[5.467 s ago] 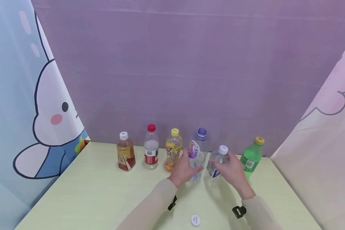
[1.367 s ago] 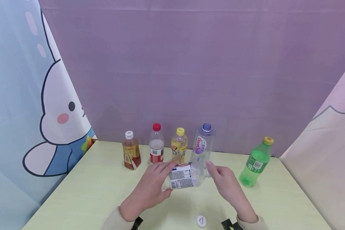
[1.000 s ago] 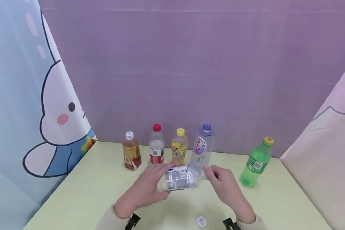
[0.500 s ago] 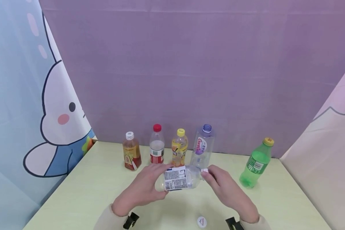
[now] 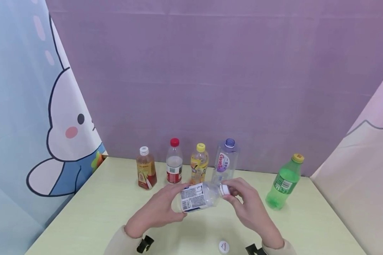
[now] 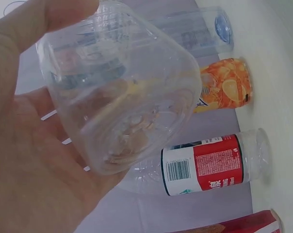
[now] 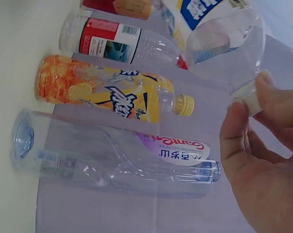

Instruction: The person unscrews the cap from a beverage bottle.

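Note:
My left hand (image 5: 159, 205) grips a clear plastic bottle (image 5: 210, 194) round its base half. The bottle lies nearly level above the table, its white printed label (image 5: 193, 197) towards me and its neck pointing right. My right hand (image 5: 250, 205) pinches the white cap (image 5: 224, 190) at the neck between thumb and forefinger. In the left wrist view the squarish bottle bottom (image 6: 141, 126) faces the camera. The right wrist view shows the cap (image 7: 248, 97) between thumb and fingertip, overlapping the neck. A loose white cap (image 5: 223, 247) lies on the table below the hands.
Behind the hands stand an amber drink bottle (image 5: 146, 170), a red-capped bottle (image 5: 174, 163), a yellow-capped bottle (image 5: 199, 164) and a tall uncapped bottle (image 5: 226, 161). A green bottle (image 5: 284, 182) is to the right. A purple cloth (image 5: 210, 78) backs the table (image 5: 92, 212).
Earlier the clear bottle stood upright; both hands now hold it raised and turned sideways. Over the last second the right fingers have shifted round the cap, and the bottle has moved slightly left.

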`<state>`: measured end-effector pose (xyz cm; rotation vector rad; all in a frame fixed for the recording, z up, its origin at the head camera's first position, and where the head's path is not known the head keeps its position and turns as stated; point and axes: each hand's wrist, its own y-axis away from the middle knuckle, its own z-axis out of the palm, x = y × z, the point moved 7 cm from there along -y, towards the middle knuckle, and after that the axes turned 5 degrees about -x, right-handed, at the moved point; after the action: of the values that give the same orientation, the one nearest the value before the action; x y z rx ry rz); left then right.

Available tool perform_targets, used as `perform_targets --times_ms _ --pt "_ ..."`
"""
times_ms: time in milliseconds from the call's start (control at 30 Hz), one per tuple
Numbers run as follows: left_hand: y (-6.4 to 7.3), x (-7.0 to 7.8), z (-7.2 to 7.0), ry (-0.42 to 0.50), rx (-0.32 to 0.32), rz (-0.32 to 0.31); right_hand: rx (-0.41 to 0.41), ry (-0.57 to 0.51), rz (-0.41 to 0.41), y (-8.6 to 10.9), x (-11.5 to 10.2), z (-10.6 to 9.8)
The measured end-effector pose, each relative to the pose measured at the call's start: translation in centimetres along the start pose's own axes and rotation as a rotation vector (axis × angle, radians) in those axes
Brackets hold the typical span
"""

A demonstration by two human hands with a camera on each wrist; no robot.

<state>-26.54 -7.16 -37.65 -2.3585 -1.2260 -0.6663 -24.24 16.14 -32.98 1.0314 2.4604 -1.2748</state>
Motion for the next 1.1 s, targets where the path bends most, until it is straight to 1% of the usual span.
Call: perform_targets --times_ms 133,300,400,533,667,733,800,933,1000,1100 --pt "0.0 -0.1 0.0 0.011 0.006 -0.009 0.011 -0.034 0.035 -0.1 0.0 -0.1" --pt "-0.1 -0.4 0.0 -0.003 0.011 -0.036 0.007 -0.077 0.076 -0.2 -0.1 -0.1" --pt "-0.1 -0.5 0.0 -0.01 0.015 -0.034 0.001 -0.096 0.105 -0.1 -0.1 -0.2" --pt "0.0 -0.6 0.1 -0.012 0.015 -0.025 0.005 -0.196 0.15 0.0 0.1 -0.2" --pt "0.0 -0.5 0.1 -0.013 0.003 -0.026 0.04 -0.32 0.187 0.2 0.7 -0.1" --pt "0.0 -0.4 0.1 -0.022 0.005 -0.015 0.058 -0.356 0.209 0.2 1.0 -0.1" --pt "-0.1 -0.2 0.0 -0.046 0.021 0.007 0.067 -0.395 0.237 0.2 1.3 0.0" --pt "0.0 0.1 -0.2 -0.098 0.063 0.045 0.035 -0.41 0.322 0.1 1.8 0.1" --pt "0.0 0.2 -0.3 -0.109 0.073 0.058 0.003 -0.388 0.392 0.2 2.2 0.0" --pt "0.0 0.3 -0.3 -0.12 0.073 0.068 -0.056 -0.335 0.506 0.3 2.8 -0.2"
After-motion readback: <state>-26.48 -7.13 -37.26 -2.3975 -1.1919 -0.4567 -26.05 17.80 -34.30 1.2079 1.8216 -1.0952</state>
